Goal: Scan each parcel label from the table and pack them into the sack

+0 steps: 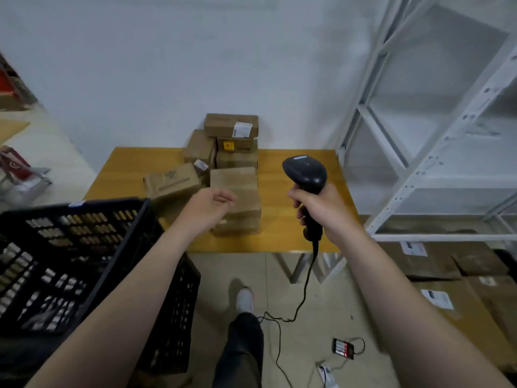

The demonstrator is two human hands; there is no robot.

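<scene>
Left hand (208, 208) hung loosely curled, empty, over front parcel (237, 182); right hand (321, 210) gripped scanner (306, 173) handle above table (293, 236).

Left hand (208, 210) outstretched, loosely curled and empty; right hand (321, 210) alongside, fisted around the scanner (305, 170) handle.

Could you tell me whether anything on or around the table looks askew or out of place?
On the yellow wooden table, the brown cardboard parcel left of the parcel pile sits tilted rather than flat. The black handheld scanner trails its thin cable loose across the floor by the white shoe, near a small black battery holder.
</scene>
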